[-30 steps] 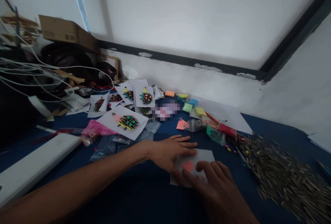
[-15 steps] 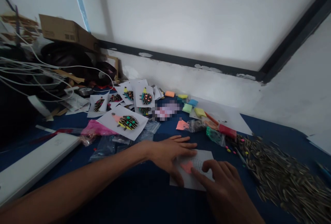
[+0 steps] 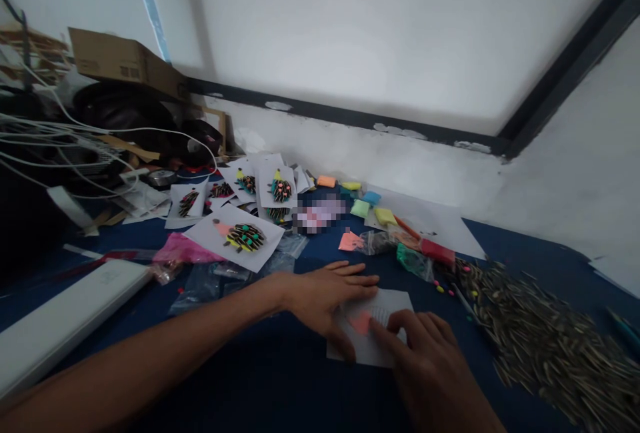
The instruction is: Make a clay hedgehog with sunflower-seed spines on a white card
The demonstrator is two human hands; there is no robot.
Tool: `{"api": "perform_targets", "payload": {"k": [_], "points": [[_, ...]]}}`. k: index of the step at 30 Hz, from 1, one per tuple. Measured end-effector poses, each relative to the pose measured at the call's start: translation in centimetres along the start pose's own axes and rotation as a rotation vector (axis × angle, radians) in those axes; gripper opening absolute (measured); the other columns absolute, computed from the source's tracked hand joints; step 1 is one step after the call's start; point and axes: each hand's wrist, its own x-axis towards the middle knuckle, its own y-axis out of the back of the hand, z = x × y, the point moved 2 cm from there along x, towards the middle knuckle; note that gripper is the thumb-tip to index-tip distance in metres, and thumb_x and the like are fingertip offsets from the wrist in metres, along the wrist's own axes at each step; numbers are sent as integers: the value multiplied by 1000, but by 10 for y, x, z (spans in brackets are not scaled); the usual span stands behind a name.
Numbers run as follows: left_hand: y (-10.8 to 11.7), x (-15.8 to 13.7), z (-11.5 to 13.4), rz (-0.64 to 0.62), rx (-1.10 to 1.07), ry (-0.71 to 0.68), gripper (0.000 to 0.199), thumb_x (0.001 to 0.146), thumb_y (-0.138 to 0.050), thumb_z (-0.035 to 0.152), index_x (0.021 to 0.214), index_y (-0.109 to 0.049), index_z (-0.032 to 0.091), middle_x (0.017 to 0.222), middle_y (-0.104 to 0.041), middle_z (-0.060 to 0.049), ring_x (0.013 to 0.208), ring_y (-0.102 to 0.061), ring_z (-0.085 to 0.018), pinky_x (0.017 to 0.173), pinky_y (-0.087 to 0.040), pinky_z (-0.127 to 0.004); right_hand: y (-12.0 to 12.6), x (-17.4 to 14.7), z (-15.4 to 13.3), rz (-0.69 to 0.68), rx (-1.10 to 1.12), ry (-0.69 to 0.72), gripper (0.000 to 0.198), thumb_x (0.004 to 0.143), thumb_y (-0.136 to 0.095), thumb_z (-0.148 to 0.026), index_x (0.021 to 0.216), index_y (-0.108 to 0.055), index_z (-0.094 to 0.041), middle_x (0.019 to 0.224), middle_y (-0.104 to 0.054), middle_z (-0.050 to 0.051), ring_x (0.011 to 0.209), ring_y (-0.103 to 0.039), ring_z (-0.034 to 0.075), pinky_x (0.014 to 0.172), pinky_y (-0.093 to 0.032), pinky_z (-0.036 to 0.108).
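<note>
A small white sheet of paper (image 3: 370,349) lies on the dark blue table, with a flattened patch of pink modelling clay (image 3: 360,321) on it. Beside the clay, a printed pattern of short lines shows on the paper. My left hand (image 3: 325,303) is spread flat across the sheet's left edge, thumb and fingers apart. On the clay's right edge rests the index finger of my right hand (image 3: 425,346), stretched out while the other fingers bend loosely, holding nothing. Behind my left hand sits a finished card (image 3: 265,259) with a hedgehog of clay and striped seeds.
A heap of sunflower seeds (image 3: 560,333) spreads at the right. Clay packets, such as a green one (image 3: 360,208), and an opened pink one (image 3: 350,241) lie behind my hands. More hedgehog cards (image 3: 287,176) stand farther back. A long white box (image 3: 75,319) occupies the left.
My right index finger has shifted slightly on the pink clay, and its other fingers have come a little closer to the sheet. My left hand stays in place.
</note>
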Motion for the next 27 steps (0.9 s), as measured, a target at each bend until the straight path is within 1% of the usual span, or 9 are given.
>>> {"api": "perform_targets", "payload": {"k": [3,6,14,17,21,27], "points": [[0,-1,1,8,6,-8,94,74,-62,59,148,-22,18,156,-14,-8,144,-4,-30,116,-4,-50,-1,1,1,9,-7,-16,53,73,-44,0,116,-63,-24,88,-60,6,77,-51,19,74,-34,32],[0,-1,1,20,0,-14,91,75,-61,59,148,-25,18,156,-15,-9,144,-6,-31,116,-6,-51,-3,3,1,23,-11,-19,52,74,-43,0,113,-64,-27,86,-60,5,74,-50,18,73,-33,32],[-4,1,-3,30,26,-30,94,74,-61,62,148,-24,17,156,-15,-9,144,-6,-32,116,-7,-51,-7,7,-3,49,-45,-15,39,73,-53,-5,103,-67,-27,83,-60,5,73,-48,20,73,-31,33],[-4,1,-3,29,21,-28,94,73,-61,62,148,-24,17,156,-15,-9,144,-5,-32,116,-7,-51,-5,7,-3,36,-32,-6,42,72,-50,-3,104,-67,-26,85,-61,5,75,-49,20,74,-31,33],[-4,1,-3,27,20,-28,94,73,-62,61,148,-24,18,156,-15,-8,144,-5,-32,116,-7,-51,-5,7,-4,31,-49,-5,48,74,-46,-1,111,-64,-25,85,-60,6,76,-49,20,74,-32,32],[-5,1,-3,35,26,-22,92,73,-63,59,147,-25,18,156,-16,-8,144,-7,-32,115,-8,-51,-10,10,-5,-32,-35,-15,42,76,-50,-5,109,-65,-27,81,-58,5,72,-48,19,72,-33,32]]}}
